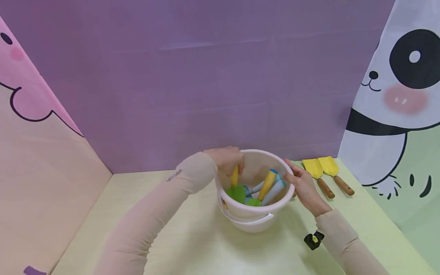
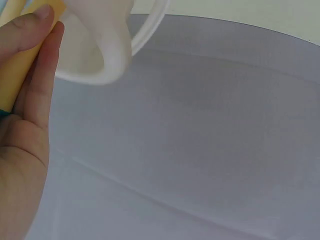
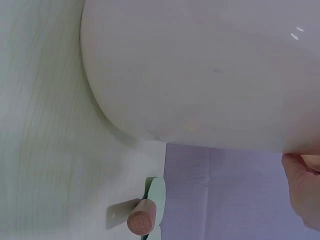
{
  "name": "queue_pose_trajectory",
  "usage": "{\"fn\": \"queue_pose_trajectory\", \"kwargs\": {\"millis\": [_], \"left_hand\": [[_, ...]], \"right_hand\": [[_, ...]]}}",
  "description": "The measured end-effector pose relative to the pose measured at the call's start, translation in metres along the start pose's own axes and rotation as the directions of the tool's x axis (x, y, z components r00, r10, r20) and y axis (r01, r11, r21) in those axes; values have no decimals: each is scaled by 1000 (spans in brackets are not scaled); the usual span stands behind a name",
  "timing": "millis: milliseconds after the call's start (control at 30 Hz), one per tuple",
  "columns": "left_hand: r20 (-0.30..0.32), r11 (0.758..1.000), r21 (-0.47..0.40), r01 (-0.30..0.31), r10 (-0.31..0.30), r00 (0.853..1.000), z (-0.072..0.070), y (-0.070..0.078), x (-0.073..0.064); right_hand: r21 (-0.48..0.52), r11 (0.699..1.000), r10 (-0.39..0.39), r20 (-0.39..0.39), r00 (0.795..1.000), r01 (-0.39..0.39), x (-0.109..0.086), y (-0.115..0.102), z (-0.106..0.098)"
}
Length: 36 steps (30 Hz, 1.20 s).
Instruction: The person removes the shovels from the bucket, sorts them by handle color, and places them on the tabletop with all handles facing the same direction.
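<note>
White bucket: one smooth, glossy round bucket (image 1: 253, 212), upright on the pale wood-grained desk (image 1: 192, 225).
Green-headed tools: two inside, with yellow cylindrical handles; the left tool (image 1: 236, 193) and the right tool (image 1: 267, 185).
Pale-blue handles: several (image 1: 274, 192), overlapping; exact count unclear.
Left hand (image 1: 229, 161): fingers curled, pinching the left tool's handle between them and the thumb, within the rim.
Right hand (image 1: 305, 188): fingers and thumb grip the bucket's right rim.
Yellow scoops: two (image 1: 313, 168) (image 1: 328, 165), brown wooden handles, beside the right hand.
</note>
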State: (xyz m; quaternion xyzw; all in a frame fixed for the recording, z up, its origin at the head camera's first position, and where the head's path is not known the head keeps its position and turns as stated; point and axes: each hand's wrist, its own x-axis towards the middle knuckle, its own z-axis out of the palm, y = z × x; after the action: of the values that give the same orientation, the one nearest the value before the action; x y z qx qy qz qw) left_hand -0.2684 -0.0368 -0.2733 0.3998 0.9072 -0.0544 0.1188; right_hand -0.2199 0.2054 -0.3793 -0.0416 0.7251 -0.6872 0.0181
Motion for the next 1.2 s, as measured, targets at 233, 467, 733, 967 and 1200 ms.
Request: {"fn": "queue_pose_trajectory", "kwargs": {"millis": [233,467,733,967,1200], "left_hand": [[-112,995,-99,-7,-4,994,-4,-20,-18],[-307,974,-211,-84,15,952,1,-38,-39],[-549,933,-324,-158,-49,834,24,-42,-68],[-686,868,-464,-175,-227,692,51,-35,-92],[-742,841,-507,-189,-315,591,71,-27,-114]], "right_hand": [[-4,1000,-4,7,1000,4,6,0,0],[-7,1000,3,3,1000,-3,5,0,-2],[15,1000,6,-3,1000,-6,2,-1,-4],[24,1000,3,-7,1000,-3,0,-1,-6],[10,1000,1,14,1000,-1,-2,-1,-8]]}}
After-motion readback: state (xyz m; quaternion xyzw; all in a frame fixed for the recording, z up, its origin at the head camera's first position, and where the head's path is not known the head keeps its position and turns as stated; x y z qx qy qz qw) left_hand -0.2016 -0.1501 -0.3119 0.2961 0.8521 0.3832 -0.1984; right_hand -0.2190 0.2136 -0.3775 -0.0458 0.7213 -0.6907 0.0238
